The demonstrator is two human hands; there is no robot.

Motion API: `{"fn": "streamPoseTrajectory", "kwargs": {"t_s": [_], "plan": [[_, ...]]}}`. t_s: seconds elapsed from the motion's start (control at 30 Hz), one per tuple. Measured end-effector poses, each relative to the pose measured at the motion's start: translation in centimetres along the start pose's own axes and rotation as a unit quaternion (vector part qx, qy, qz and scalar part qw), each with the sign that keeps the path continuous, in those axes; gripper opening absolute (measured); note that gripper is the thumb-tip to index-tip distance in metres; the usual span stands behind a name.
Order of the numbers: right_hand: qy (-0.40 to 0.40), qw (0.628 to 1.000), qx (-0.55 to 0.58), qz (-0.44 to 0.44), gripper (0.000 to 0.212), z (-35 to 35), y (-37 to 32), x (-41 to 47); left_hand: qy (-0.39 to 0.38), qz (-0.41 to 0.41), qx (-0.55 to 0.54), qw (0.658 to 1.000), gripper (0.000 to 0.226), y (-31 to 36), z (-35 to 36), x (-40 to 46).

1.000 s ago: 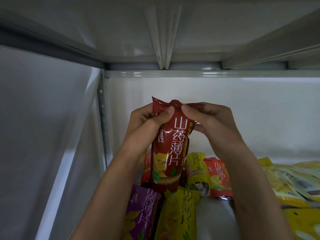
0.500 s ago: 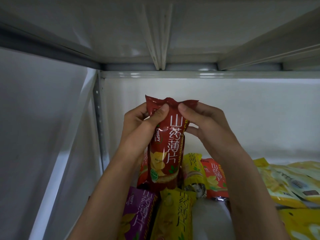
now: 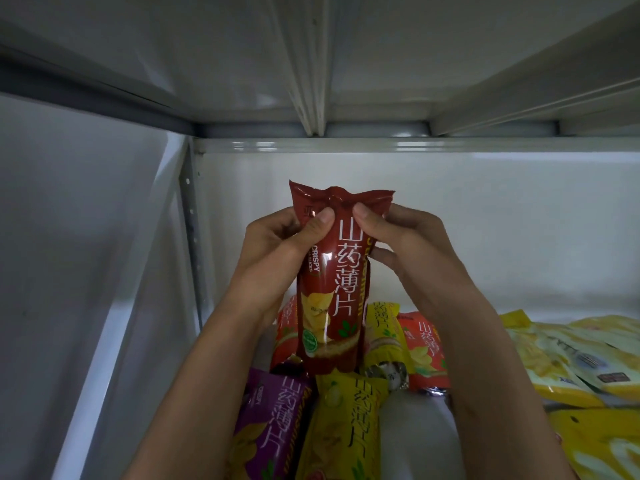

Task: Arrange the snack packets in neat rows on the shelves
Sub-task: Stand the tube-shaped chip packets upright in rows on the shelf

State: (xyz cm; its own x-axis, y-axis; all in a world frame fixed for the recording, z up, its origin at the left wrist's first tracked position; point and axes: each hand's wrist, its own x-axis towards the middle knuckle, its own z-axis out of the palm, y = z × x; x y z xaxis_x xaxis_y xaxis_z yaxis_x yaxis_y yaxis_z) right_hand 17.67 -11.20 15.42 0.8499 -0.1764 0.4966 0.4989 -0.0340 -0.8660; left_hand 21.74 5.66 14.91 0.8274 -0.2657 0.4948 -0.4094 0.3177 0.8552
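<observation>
A tall dark red snack packet [image 3: 332, 292] stands upright at the back left of the white shelf [image 3: 419, 441]. My left hand [image 3: 277, 258] pinches its top left corner and my right hand [image 3: 408, 251] pinches its top right corner. Behind it stand an orange-red packet [image 3: 285, 327], a yellow packet [image 3: 382, 334] and another orange-red packet [image 3: 424, 348]. In front lie a purple packet [image 3: 273, 420] and a yellow packet [image 3: 343, 427].
A heap of flat yellow packets [image 3: 575, 355] lies at the right of the shelf. The left side wall [image 3: 86, 271] and a perforated upright post [image 3: 192, 237] stand close to the packets. The shelf above [image 3: 311, 64] hangs low overhead.
Both hands and the dark red packet stay in nearly the same place; the grip has shifted slightly down from the crimped top edge, which now shows above the thumbs.
</observation>
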Motion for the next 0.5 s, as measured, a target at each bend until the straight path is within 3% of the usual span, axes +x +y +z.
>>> {"fn": "streamPoseTrajectory", "kwargs": {"t_s": [0.1,0.23,0.37,0.5], "plan": [[-0.029,0.999,-0.001,0.019,0.025,-0.04,0.15,-0.04,0.008,0.013,0.006,1.000,0.028,-0.07,0.00,-0.02],[0.013,1.000,-0.004,0.003,0.021,-0.13,0.27,0.00,-0.018,-0.025,-0.005,1.000,0.049,0.06,0.15,0.05],[0.041,0.999,0.000,-0.012,0.021,-0.18,0.46,0.07,-0.078,-0.063,-0.040,0.994,0.036,0.13,-0.01,0.12],[0.003,1.000,0.008,0.000,0.033,-0.33,0.47,0.20,-0.054,-0.032,-0.021,0.998,0.025,0.03,-0.37,0.13]]}}
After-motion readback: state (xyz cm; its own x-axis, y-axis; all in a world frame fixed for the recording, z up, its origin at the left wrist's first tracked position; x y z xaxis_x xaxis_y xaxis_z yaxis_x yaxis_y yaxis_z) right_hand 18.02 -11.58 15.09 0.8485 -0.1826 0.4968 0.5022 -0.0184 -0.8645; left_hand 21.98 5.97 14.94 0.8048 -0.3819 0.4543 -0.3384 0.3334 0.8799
